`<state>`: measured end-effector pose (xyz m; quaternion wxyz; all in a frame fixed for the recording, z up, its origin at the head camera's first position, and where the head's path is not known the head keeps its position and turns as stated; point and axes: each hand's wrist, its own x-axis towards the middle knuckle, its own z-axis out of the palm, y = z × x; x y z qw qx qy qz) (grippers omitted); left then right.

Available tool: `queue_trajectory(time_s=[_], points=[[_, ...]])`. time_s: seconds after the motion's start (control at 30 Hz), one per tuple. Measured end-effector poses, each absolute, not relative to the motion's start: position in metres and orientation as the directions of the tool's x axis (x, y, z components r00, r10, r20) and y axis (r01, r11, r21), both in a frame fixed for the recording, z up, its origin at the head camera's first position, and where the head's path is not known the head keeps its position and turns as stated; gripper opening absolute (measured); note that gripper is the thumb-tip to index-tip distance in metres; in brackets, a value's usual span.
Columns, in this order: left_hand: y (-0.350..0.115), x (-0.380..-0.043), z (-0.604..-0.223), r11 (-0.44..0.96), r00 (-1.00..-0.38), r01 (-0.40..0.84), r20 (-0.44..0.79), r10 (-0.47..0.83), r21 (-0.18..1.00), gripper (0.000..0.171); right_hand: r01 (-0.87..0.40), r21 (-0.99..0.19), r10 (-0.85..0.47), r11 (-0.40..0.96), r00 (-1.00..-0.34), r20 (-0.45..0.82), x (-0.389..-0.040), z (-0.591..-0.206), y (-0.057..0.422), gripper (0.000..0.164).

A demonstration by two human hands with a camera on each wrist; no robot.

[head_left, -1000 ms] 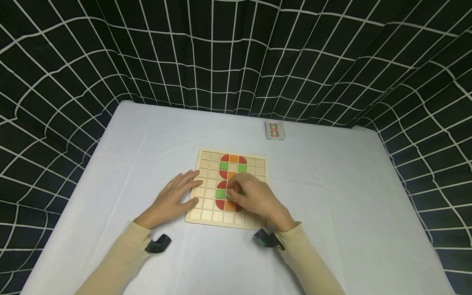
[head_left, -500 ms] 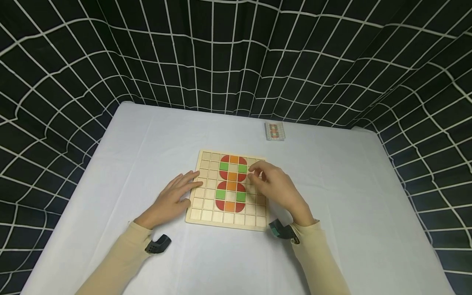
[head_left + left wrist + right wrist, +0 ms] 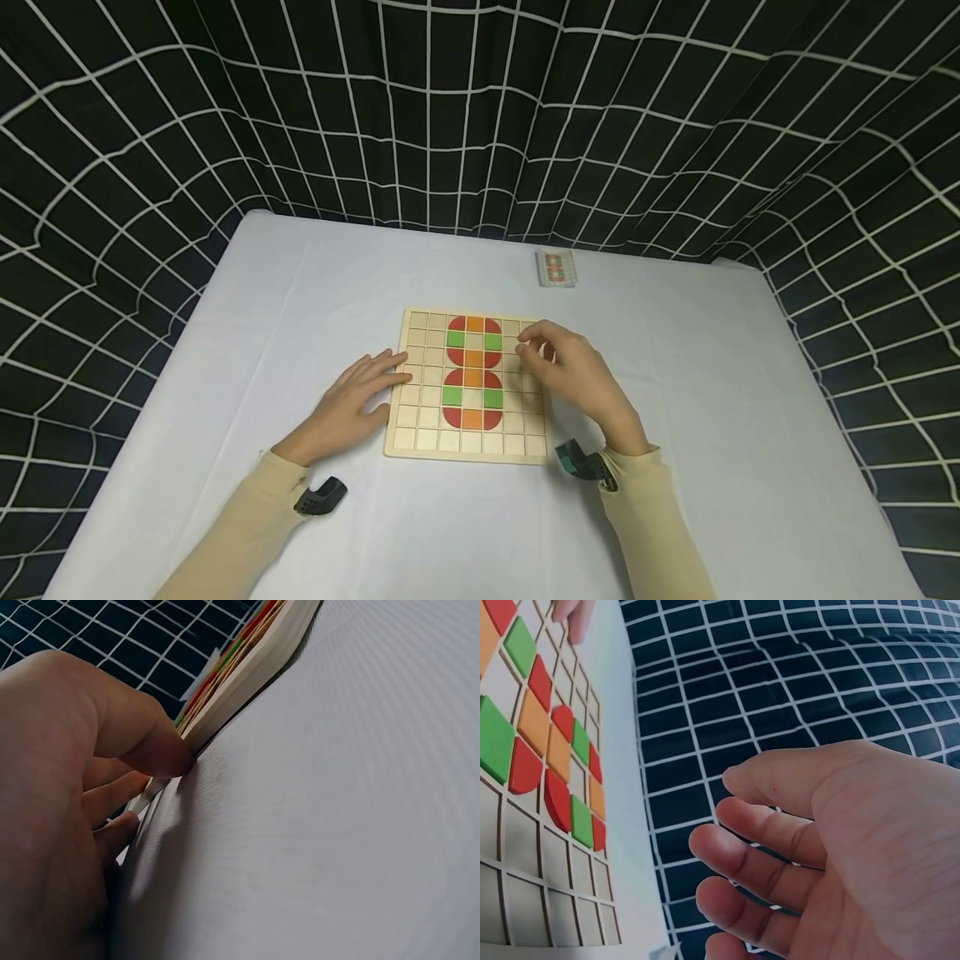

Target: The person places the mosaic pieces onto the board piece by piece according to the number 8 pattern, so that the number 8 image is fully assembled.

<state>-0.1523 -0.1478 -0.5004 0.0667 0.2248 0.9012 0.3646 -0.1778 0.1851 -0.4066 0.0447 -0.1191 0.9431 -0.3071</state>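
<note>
A square wooden grid board (image 3: 427, 438) lies on the white tablecloth, and its side shows as a pale edge (image 3: 259, 671) in the left wrist view. Red quarter-round tiles, orange tiles (image 3: 473, 377) and green tiles (image 3: 492, 398) form a figure-eight in its middle columns. My left hand (image 3: 347, 410) rests at the board's left edge, fingers spread, with fingertips on the rim and the thumb against the side. My right hand (image 3: 576, 375) hovers over the upper right cells; its loosely bent fingers (image 3: 739, 855) hold nothing in the right wrist view.
A small stack of cards (image 3: 557, 269), the top one printed with a similar pattern, lies near the table's back edge. Dark curtains (image 3: 450, 117) with a white grid surround the table. Each wrist wears a black band (image 3: 321, 497).
My right hand has left the middle of the board, moving right and uncovering the tiles. The board has turned slightly and its lower edge has shifted right. My left hand stays at the left edge.
</note>
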Motion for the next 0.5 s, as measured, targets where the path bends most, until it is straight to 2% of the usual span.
queue_trajectory(time_s=[0.27, 0.5], points=[[-0.148, -0.16, -0.51, 0.632, -0.901, 0.323, 0.025, 0.433, 0.704, 0.05, -0.157, -0.591, -0.222, 0.791, -0.974, -0.039, -0.186, -0.413, 0.193, 0.023], [-0.168, -0.174, -0.514, 0.524, -0.923, 0.122, -0.098, 0.373, 0.843, 0.061, -0.152, -0.592, -0.222, 0.791, -0.974, -0.047, -0.203, -0.415, 0.206, 0.023]])
